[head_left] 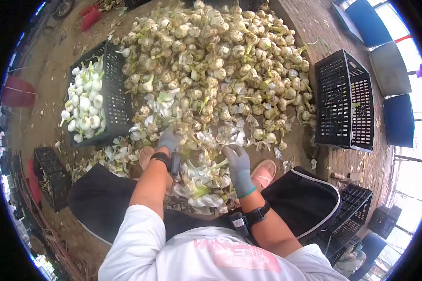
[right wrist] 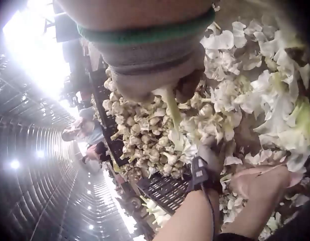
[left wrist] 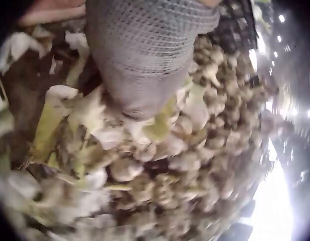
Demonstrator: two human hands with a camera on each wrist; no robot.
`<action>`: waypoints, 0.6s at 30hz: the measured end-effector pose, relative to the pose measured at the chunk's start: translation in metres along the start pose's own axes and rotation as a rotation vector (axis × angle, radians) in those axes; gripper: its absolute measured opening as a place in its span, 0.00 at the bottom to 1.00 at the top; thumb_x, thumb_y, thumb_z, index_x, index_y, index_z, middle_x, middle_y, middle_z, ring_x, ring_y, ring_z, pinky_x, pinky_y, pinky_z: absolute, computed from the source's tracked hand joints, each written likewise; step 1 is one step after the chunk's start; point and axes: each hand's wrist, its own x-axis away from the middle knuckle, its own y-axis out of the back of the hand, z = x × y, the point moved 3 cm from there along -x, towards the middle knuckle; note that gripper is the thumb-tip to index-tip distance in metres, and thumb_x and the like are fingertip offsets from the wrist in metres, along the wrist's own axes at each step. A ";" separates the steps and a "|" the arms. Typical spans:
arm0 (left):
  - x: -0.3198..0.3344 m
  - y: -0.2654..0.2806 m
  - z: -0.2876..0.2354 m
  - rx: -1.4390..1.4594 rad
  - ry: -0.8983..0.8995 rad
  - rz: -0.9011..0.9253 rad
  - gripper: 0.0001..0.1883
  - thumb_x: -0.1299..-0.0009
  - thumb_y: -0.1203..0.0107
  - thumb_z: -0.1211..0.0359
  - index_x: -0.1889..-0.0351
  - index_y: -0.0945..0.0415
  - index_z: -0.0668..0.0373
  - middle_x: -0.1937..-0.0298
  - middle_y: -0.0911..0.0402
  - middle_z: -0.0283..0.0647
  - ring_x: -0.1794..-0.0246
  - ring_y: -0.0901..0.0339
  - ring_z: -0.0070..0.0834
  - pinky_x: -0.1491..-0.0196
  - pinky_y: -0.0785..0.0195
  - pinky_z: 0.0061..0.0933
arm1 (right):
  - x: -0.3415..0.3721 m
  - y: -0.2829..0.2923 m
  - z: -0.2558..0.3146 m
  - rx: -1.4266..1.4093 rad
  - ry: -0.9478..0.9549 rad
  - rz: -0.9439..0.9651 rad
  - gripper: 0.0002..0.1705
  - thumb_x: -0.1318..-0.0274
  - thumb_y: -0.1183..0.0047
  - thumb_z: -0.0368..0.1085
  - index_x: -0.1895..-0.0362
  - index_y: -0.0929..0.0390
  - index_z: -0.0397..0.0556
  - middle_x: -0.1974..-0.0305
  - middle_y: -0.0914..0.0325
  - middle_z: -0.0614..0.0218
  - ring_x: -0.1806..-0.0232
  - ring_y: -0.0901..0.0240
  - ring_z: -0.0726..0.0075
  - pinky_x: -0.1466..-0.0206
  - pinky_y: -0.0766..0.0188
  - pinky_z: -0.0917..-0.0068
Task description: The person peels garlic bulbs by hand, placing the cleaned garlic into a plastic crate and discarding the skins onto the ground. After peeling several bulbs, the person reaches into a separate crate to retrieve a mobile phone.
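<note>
My gloved right hand (head_left: pixel 238 164) grips a pale garlic stalk (right wrist: pixel 171 111); it sticks out past the curled fingers, and any bulb on it is hidden in the glove. The gloved left hand (head_left: pixel 169 140) is to the left, low over the near edge of the garlic pile (head_left: pixel 211 70). Blurred yellowish-green leaf (left wrist: pixel 162 122) shows right at its fingertips in the left wrist view; I cannot tell whether they pinch it. Between the feet, beneath both hands, lies a heap of stripped white and green garlic skins (head_left: pixel 202 185).
A black crate (head_left: pixel 119 103) full of clean white garlic bulbs (head_left: pixel 86 100) stands left of the pile. Another black crate (head_left: pixel 333 100) is on the right, with stacked crates (head_left: pixel 349 213) nearer. Pink shoes (head_left: pixel 264 172) flank the skins. Another person (right wrist: pixel 87 129) appears in the right wrist view.
</note>
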 end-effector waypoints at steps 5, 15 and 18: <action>0.021 -0.095 0.005 -0.641 -0.323 0.543 0.26 0.40 0.45 0.65 0.40 0.29 0.52 0.46 0.23 0.51 0.41 0.29 0.46 0.40 0.36 0.36 | -0.007 -0.004 -0.003 -0.140 -0.067 -0.042 0.13 0.47 0.43 0.32 0.57 0.25 0.40 0.67 0.23 0.65 0.69 0.25 0.71 0.67 0.27 0.76; 0.036 -0.065 -0.121 -0.547 -0.171 0.279 0.15 0.36 0.49 0.63 0.53 0.20 0.48 0.44 0.23 0.41 0.41 0.28 0.38 0.39 0.38 0.37 | 0.000 -0.004 0.010 -0.009 0.026 -0.107 0.16 0.56 0.41 0.25 0.58 0.24 0.41 0.65 0.23 0.68 0.64 0.27 0.76 0.61 0.29 0.78; 0.008 -0.041 -0.132 -0.599 -0.617 -0.063 0.11 0.37 0.48 0.65 0.58 0.19 0.47 0.49 0.21 0.35 0.43 0.28 0.34 0.42 0.36 0.38 | -0.002 -0.006 0.004 -0.083 -0.066 -0.072 0.14 0.56 0.40 0.24 0.61 0.25 0.41 0.66 0.23 0.66 0.71 0.26 0.74 0.70 0.29 0.79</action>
